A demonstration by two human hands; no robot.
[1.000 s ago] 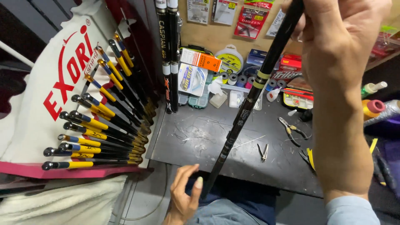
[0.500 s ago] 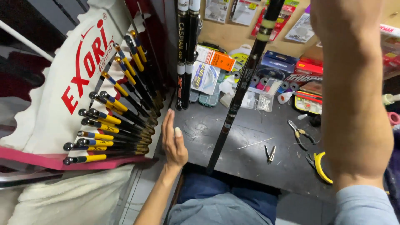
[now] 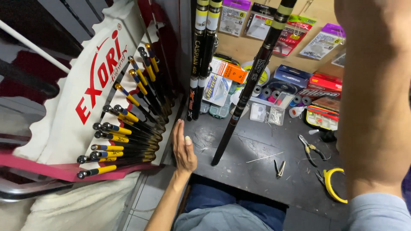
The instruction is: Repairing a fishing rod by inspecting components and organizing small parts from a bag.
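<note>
A black fishing rod (image 3: 252,81) with yellow bands stands tilted, its butt end resting on the dark worktable (image 3: 257,149); its top runs out of the upper edge. My left hand (image 3: 184,147) is flat and holds nothing, at the table's front left corner, a little left of the rod's butt and beside the rack. My right forearm (image 3: 372,98) rises along the right side; the hand itself is above the frame and hidden.
A white and red display rack (image 3: 85,111) on the left holds several black and yellow rods (image 3: 128,137). Two more rods (image 3: 201,60) lean at the back. Boxes, line spools, pliers (image 3: 310,149), small clippers (image 3: 280,167) and a yellow tool (image 3: 332,184) lie on the table.
My left hand rose from my lap to the table's front left edge and opened flat. My right hand, which gripped the rod, went out of the top of the view.
</note>
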